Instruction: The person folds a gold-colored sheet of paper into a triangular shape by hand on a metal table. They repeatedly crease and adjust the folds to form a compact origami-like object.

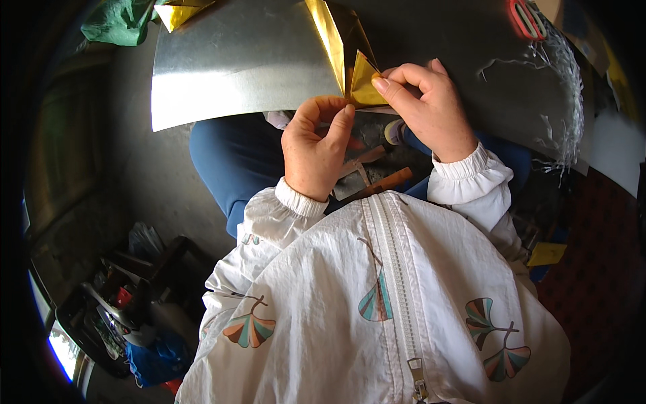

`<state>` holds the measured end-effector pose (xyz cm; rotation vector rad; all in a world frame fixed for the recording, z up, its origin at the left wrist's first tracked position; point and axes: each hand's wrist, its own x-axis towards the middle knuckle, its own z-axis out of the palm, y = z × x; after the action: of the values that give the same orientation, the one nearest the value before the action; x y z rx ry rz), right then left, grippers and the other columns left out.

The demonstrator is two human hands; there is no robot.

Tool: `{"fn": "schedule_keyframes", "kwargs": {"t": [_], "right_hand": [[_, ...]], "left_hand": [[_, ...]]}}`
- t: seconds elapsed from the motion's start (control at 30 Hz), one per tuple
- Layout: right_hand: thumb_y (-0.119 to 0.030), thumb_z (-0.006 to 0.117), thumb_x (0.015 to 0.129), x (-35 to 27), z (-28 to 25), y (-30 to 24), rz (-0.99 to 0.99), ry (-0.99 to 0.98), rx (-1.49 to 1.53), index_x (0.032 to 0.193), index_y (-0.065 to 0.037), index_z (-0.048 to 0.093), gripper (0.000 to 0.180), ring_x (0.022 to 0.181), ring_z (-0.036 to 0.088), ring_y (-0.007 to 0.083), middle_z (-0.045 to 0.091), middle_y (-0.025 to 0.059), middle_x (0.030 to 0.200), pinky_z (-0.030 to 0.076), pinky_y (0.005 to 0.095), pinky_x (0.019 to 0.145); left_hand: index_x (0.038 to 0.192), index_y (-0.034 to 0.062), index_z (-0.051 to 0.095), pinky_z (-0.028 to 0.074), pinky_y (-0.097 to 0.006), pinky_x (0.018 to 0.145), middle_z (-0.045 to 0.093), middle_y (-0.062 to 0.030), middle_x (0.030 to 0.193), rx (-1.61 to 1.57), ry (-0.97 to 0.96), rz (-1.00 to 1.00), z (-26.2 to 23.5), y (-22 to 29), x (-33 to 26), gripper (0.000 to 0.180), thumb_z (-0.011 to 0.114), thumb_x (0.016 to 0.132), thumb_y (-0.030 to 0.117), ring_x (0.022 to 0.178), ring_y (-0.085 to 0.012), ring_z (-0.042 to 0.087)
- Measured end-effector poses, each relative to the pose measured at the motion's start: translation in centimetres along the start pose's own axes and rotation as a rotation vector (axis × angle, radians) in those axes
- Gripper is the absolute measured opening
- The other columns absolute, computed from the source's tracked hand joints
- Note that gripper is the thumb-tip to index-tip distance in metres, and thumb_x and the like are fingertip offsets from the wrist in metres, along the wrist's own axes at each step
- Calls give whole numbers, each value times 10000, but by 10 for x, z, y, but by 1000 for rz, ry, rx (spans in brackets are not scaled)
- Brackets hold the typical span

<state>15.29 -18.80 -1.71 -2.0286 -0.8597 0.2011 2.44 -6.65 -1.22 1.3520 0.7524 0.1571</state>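
Gold foil sheet (350,64): at 12 o'clock, lying folded on the metal plate; its lower corner is pinched flat, which looks meant to set a crease
Right hand (431,108): at 1 o'clock; thumb and forefinger grasp the corner
Left hand (316,145): near centre; thumb and curled fingers grip the fold's lower edge, seemingly steadying it
Metal plate (235,64): across the lap, a firm backing
Wooden-handled tool (383,182): just below the hands; within reach
Green cloth (118,23): at 11 o'clock, aside

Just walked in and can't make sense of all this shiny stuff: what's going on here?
A seated person in a white patterned jacket is working a piece of gold foil paper with both bare hands over a grey metal sheet on their lap. The right hand pinches a folded corner of the foil, and the left hand is raised just below it, thumb and fingers curled toward the same corner.
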Motion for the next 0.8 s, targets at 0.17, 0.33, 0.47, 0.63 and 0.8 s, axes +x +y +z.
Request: {"fn": "schedule_keyframes", "kwargs": {"t": [0.17,0.33,0.47,0.63,0.8], "right_hand": [[-242,675,888,-3,-3,2,60,-67,28,754,-91,668,202,550,586,161,650,-15,632,296,468,1041],[-238,671,890,-4,0,4,53,-54,38,757,-94,669,195,545,578,155,647,-19,631,283,476,1049],[-227,676,883,-4,0,5,7,-40,22,750,-93,666,189,531,565,155,633,-22,617,294,461,1029],[-192,693,855,-4,1,4,-23,-4,18,715,-86,647,182,523,557,164,624,-10,615,321,452,978],[-155,724,796,-2,5,3,23,0,-12,667,-74,624,182,556,577,186,636,4,639,341,460,947]], "left_hand": [[1066,3,616,445,-183,519,664,-28,833,-77,-64,-48,0,-7,2,231,652,946,197,672,-99,660],[1055,5,626,453,-191,533,680,-37,861,39,-103,-17,-3,-10,8,230,647,949,208,710,-100,659],[1029,3,639,466,-202,547,695,-46,880,117,-169,7,-10,-9,12,209,641,953,198,710,-95,650],[1016,-5,640,510,-202,649,701,-56,877,24,-182,-79,-10,-7,11,181,641,951,164,769,-96,667],[905,-29,643,519,-201,664,699,-43,814,-2,-99,-77,-3,-7,7,116,655,923,85,744,-82,657]]}}
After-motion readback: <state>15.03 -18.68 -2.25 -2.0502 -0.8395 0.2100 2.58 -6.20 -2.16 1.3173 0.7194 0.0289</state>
